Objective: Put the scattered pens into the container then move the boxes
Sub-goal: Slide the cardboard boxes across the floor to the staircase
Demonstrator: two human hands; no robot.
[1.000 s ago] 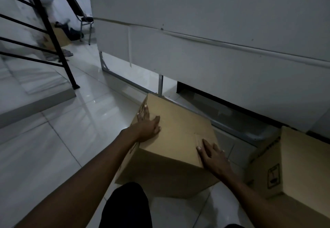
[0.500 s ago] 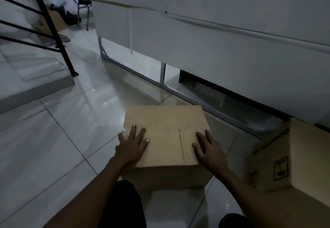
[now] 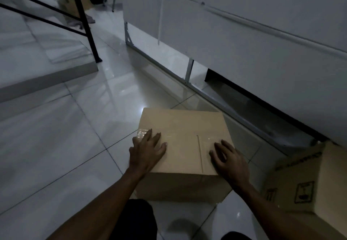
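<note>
A person's left hand (image 3: 147, 151) and right hand (image 3: 228, 160) lie flat, fingers spread and grasping nothing, on a cardboard box (image 3: 185, 127) at 6 o'clock on the tiled floor (image 3: 56, 155) — a second box (image 3: 309, 179) sits at 4 o'clock, no pens are visible, and the box-moving seems under way.

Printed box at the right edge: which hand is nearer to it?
Right. The right hand lies on the plain box, toward the printed box; the left hand lies farther left.

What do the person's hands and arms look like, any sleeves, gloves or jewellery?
The left hand and right hand are bare: no gloves, and no rings or watch visible in the dim light. The left forearm and right forearm carry no sleeve in view.
</note>
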